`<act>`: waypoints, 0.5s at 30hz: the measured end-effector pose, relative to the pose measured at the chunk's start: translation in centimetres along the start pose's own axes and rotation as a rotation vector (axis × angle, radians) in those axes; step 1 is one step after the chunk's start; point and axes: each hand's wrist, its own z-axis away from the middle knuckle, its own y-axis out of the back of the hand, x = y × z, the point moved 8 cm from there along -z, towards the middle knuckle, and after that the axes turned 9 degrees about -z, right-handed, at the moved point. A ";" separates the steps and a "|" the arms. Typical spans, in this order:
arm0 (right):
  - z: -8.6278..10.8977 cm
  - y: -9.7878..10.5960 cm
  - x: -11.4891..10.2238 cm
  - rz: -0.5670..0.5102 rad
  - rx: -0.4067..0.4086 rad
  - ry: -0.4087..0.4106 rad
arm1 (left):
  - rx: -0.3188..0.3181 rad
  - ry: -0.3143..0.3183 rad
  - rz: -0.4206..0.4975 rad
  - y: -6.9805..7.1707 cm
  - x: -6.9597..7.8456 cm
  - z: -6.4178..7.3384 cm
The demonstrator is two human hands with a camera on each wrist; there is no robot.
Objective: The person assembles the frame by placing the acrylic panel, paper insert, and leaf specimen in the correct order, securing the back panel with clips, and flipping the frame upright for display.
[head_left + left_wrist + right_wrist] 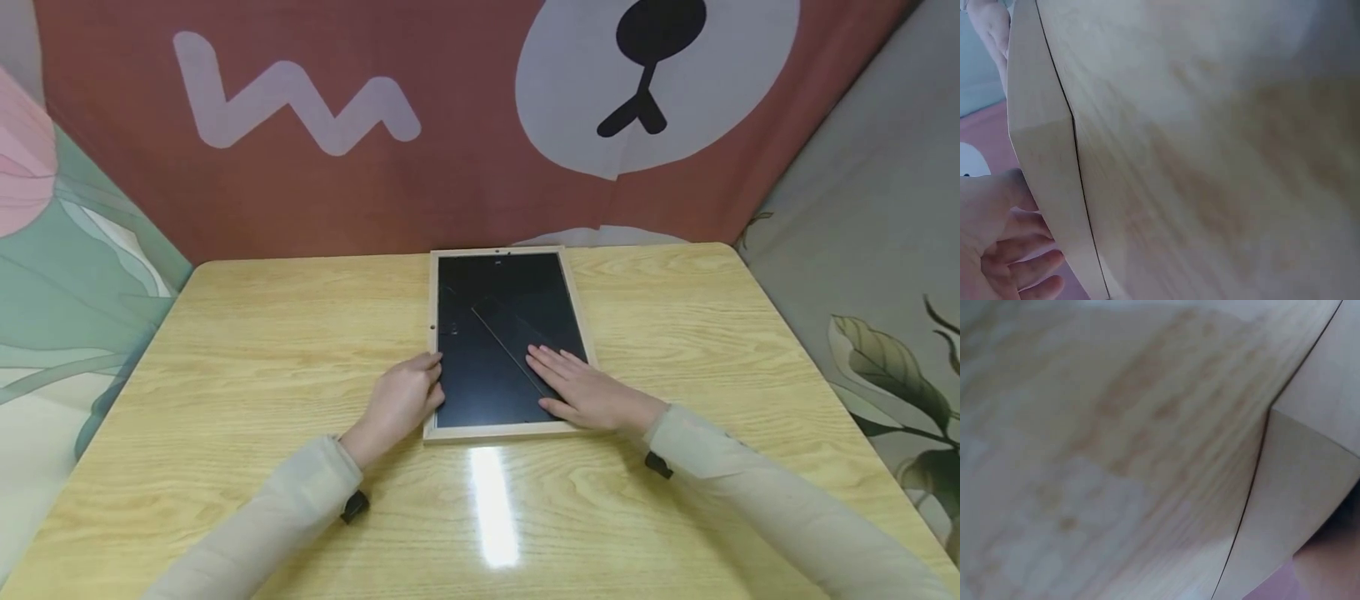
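A small blackboard (487,392) in a pale wooden frame (480,432) lies flat on the table. Aslant on its black surface is a thin, dark, straight-edged strip (504,332). My left hand (399,398) holds the frame's left side, fingertips curled over the rim; the left wrist view shows this hand (1007,240) against the frame's outer side (1047,162). My right hand (581,387) lies flat over the strip's near end and the board's right side, fingers straight. In the right wrist view only a blurred bit of it shows past the frame corner (1300,469).
The light wood-grain table (300,333) extends around the board. Behind it hangs a red cloth (450,192) with a printed animal face, close to the board's far edge. Patterned cloths hang on both sides. A bright light reflection (492,508) lies in front of the board.
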 end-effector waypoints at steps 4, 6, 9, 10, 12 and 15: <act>0.0 0.0 0.1 -0.011 -0.007 -0.010 | 0.003 -0.024 -0.045 0.0 0.3 -0.3; 0.0 0.0 0.0 -0.013 -0.006 -0.010 | 0.003 -0.039 -0.067 0.0 0.4 -0.4; -0.1 -0.1 0.0 -0.014 -0.006 -0.011 | -0.021 -0.061 -0.104 0.0 0.6 -0.8; -0.1 -0.1 0.1 -0.014 -0.006 -0.011 | -0.039 -0.064 -0.115 0.0 0.6 -0.9; -0.1 -0.1 0.1 -0.014 -0.007 -0.012 | -0.078 -0.071 -0.125 0.0 0.6 -1.2; 0.0 -0.1 0.2 -0.006 -0.007 -0.016 | -0.097 -0.065 -0.109 0.2 0.2 -2.2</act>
